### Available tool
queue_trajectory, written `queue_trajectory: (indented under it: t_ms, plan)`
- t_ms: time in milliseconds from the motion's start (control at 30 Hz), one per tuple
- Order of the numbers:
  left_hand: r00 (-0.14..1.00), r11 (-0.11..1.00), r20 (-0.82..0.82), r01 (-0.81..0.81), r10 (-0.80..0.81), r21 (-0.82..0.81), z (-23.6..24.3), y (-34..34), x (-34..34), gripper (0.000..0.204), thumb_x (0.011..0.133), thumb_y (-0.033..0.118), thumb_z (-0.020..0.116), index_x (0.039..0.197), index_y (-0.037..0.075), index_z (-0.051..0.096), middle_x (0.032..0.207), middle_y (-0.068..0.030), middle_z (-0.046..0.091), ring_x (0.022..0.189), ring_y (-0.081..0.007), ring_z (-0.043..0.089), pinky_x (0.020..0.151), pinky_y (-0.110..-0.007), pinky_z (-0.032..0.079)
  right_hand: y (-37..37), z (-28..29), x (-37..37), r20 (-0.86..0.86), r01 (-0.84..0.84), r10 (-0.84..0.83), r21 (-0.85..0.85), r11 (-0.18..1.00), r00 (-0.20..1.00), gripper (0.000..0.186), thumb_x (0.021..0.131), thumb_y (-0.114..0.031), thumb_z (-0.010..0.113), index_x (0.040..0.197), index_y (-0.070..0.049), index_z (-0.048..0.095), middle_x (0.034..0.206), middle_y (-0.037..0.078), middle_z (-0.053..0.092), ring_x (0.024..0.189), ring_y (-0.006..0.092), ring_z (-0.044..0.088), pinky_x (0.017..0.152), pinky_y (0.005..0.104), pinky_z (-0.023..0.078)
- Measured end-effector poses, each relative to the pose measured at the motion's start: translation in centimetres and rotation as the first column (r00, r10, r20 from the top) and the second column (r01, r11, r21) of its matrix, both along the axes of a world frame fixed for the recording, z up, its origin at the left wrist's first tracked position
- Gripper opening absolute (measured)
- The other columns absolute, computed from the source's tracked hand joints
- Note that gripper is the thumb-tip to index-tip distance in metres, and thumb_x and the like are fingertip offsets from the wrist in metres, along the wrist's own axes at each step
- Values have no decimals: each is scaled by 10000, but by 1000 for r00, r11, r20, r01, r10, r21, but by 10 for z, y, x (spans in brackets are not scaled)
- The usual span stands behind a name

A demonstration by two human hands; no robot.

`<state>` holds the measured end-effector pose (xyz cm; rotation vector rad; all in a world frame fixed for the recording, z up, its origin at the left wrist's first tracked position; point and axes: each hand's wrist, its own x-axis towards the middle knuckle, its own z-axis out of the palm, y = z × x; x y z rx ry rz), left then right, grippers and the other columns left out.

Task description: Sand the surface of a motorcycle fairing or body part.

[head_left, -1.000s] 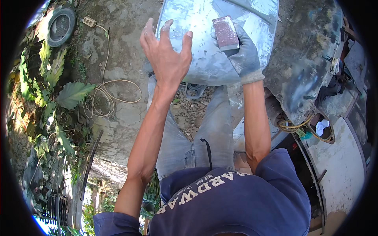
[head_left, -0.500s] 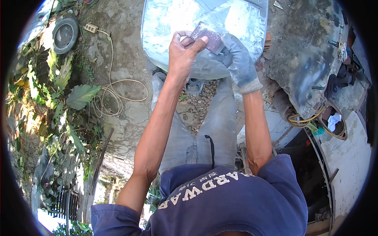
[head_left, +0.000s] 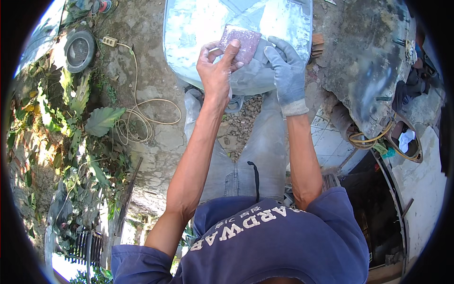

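My left hand (head_left: pixel 216 71), bare, is closed on a square of purplish-brown sandpaper (head_left: pixel 240 43), its thumb pressed on the front face. Pale dust speckles the sheet. My right hand (head_left: pixel 289 71) wears a grey knitted work glove with a light cuff. Its fingers are apart, just right of the sandpaper, and I see nothing held in them. Beneath both hands lies a large, rounded panel (head_left: pixel 189 47) with white and grey smears. A darker grey patch beside the sandpaper is too indistinct to name.
On the left are a cream extension socket (head_left: pixel 109 41), its coiled cord (head_left: pixel 137 120), a round dark object with a mesh centre (head_left: pixel 79 48) and leafy plants (head_left: pixel 101 120). A concrete slab (head_left: pixel 364 61) lies to the right, near stacked reddish tiles (head_left: pixel 318 46) and a yellow hose (head_left: pixel 371 139).
The sandpaper has turned more upright and shifted slightly left with my left hand. My gloved right hand has drawn away from it, fingers spreading. The view has shifted a little.
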<state>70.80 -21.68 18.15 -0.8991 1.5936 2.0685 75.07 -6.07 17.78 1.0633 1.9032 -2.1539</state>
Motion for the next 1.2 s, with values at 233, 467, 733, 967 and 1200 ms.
queue_trajectory:
  t_ms: [233, 467, 733, 967, 1200]
  plan:
    - [959, 950, -30, 282, -280, 135, -6, -23, -25, 578, 938, 253, 907, 1358, -21, 619, 1063, -81, 752, 824, -93, 688, 680, -256, 591, 16, 14, 3, 120, -40, 58, -144, 989, 991, 293, 1098, -125, 653, 1360, -4, 707, 1061, 33, 750, 856, 69, 679, 706, 212, 569]
    - [960, 955, -143, 261, -242, 138, -11, -28, -41, 535, 957, 295, 888, 1319, 6, 619, 1048, -117, 766, 779, -104, 680, 685, -260, 584, 25, -13, 14, 185, 71, -9, -331, 941, 983, 273, 1119, -127, 604, 1351, -22, 702, 1151, 59, 741, 893, 102, 714, 743, 250, 630]
    - [518, 515, -95, 855, -850, 57, 10, -34, -56, 367, 1025, 340, 811, 1301, 134, 684, 924, -7, 731, 846, -88, 663, 768, -275, 552, 46, -32, -5, 73, -48, 66, -230, 972, 995, 297, 1132, -135, 561, 1379, -118, 724, 1281, 29, 720, 1026, 101, 711, 838, 279, 637]
    - [548, 554, -101, 832, -830, -35, 19, -34, -59, 384, 1003, 357, 822, 1305, 138, 734, 928, -9, 750, 761, -109, 680, 692, -330, 612, 44, -13, -14, 0, -198, 203, -235, 952, 979, 300, 1122, -102, 559, 1366, -49, 725, 1216, 42, 752, 966, 101, 723, 855, 289, 643]
    - [274, 356, -228, 728, -934, -586, 10, -30, -55, 447, 894, 286, 896, 1286, 117, 767, 974, -74, 780, 704, -183, 673, 653, -385, 596, 48, -18, 2, 19, -247, 278, -404, 881, 960, 303, 1102, -93, 570, 1345, -38, 742, 1108, 39, 759, 833, 92, 677, 788, 267, 614]
